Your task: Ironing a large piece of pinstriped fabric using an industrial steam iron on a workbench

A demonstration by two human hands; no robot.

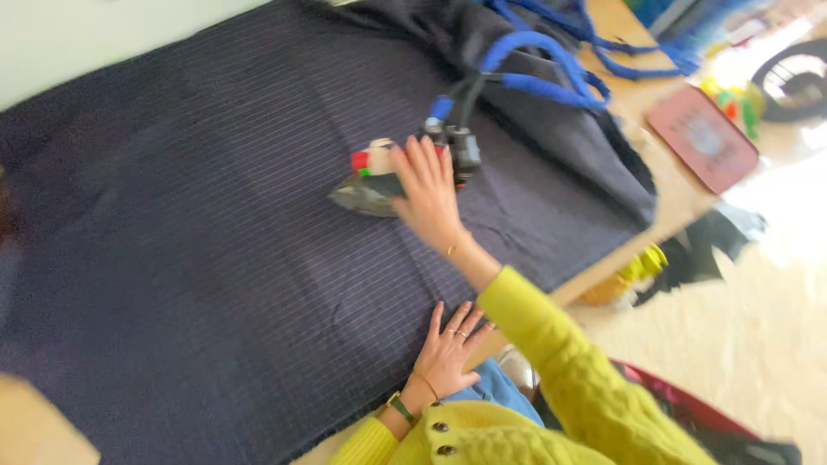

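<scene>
Dark pinstriped fabric lies spread flat over the desk, covering most of it. On the cloth sits an iron with blue-wrapped hoses trailing toward the far edge. The right hand is clasped around the iron's handle. The left hand rests open, fingers spread, pressing on the fabric at the near edge. A reddish pad lies on the bare desk corner.

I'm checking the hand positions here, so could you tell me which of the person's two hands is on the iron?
The right hand, stretched out over the dark pinstriped fabric, grips the iron. The left hand lies flat on the fabric's near edge, holding nothing.
</scene>
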